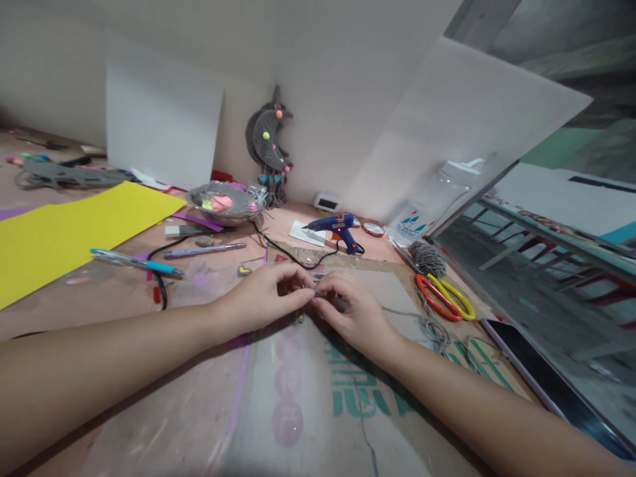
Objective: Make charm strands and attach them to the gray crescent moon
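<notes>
one head-worn camera faces forward and down across the counter [382,250] toward the wall [338,86], with the left hand [271,293] and right hand [356,311] near, at mid-frame.

"…LASSI…" on the clear bottle [431,201]

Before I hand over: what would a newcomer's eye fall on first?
Probably the left hand and right hand, fingertips meeting mid-picture around a small grey piece, mostly hidden. Next, the bright yellow sheet at the picture's left, then the blue glue gun beyond the hands.
</notes>
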The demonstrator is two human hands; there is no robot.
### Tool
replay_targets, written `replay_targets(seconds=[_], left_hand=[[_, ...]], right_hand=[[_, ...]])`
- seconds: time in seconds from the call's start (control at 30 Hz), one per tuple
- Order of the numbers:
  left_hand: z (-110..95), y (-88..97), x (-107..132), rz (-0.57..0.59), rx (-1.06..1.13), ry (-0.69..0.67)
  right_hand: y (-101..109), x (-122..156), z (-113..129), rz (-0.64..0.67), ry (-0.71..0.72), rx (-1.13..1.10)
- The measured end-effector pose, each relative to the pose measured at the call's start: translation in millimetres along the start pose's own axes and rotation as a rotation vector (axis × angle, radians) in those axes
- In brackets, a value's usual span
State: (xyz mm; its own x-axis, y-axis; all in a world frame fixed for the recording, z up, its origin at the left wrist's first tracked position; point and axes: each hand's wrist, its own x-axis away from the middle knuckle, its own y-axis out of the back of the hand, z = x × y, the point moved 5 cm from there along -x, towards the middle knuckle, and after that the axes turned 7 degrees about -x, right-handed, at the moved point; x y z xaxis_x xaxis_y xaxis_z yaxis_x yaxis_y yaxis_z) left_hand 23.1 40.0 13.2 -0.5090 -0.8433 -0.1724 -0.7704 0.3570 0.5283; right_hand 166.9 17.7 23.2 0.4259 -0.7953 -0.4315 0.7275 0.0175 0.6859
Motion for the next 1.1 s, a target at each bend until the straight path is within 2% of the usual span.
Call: replay_targets(seconds=[0.33, 0.5, 0.67, 0.9, 1.1], left_hand=[[2, -0.4, 0, 0.009, 0.057, 0.018], [1, -0.4, 1, 0.016, 0.045, -0.004], [-1, -1.1, 2, 0.025, 0.031, -0.02], [-5, -1.1, 3, 0.019, -0.084, -0.102], [-7, -1.7, 4, 0.017, -0.134, -0.124]], right_hand=[[3, 1, -2, 0.039, -0.052, -0.063], [7, 2, -8, -0.04, -0.233, -0.233], [6, 3, -11, -0.074, -0.328, -0.46], [9, 3, -6, -0.088, -0.316, -0.325], [7, 2, -7, -0.077, -0.319, -0.333]])
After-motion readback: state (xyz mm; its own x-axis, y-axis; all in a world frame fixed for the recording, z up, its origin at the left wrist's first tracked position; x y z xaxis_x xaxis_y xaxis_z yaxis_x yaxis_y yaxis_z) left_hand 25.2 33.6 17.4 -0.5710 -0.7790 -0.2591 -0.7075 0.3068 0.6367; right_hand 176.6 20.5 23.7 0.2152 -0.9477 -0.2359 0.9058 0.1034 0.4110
